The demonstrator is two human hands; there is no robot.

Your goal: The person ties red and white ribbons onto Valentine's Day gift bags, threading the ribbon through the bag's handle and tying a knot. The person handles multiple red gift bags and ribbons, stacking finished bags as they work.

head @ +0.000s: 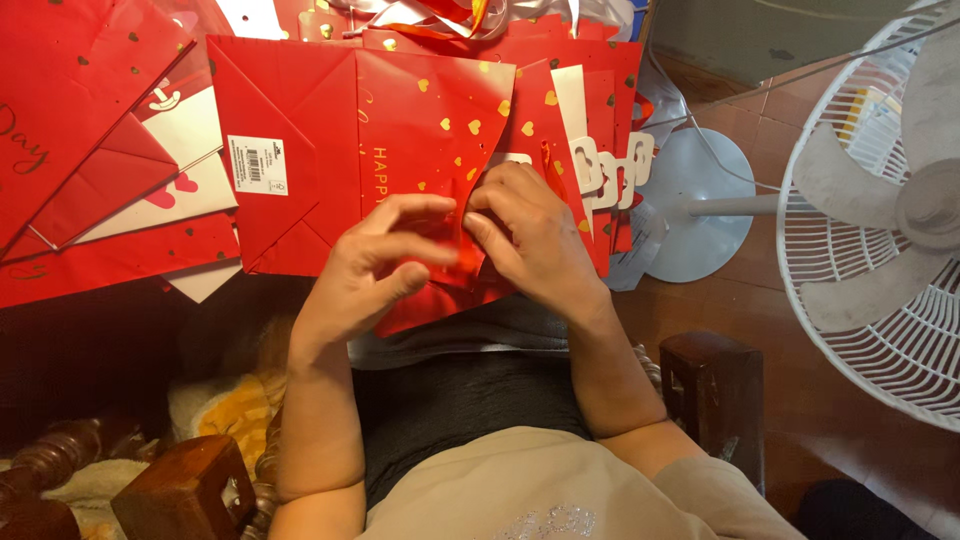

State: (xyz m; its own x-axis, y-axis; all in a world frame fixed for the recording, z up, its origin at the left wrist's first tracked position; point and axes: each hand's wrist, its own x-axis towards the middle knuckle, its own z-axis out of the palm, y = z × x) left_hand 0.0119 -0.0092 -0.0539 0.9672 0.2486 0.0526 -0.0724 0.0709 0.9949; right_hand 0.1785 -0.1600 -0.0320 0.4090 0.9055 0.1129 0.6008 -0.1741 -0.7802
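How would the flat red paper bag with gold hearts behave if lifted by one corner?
The red paper bag lies folded flat with sharp creases, so it probably stays fairly stiff yet bends under its own span. It looks thin, so likely light. Its glossy sheen suggests it may slide easily over the bags beneath. Both the left hand and right hand pinch a red ribbon at its edge.

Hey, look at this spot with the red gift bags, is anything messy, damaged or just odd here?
Nothing looks damaged or spilled. The flat red gift bags lie in a loose, overlapping heap, some askew, spreading toward the white fan. The left hand and right hand pinch a red ribbon on the top bag.
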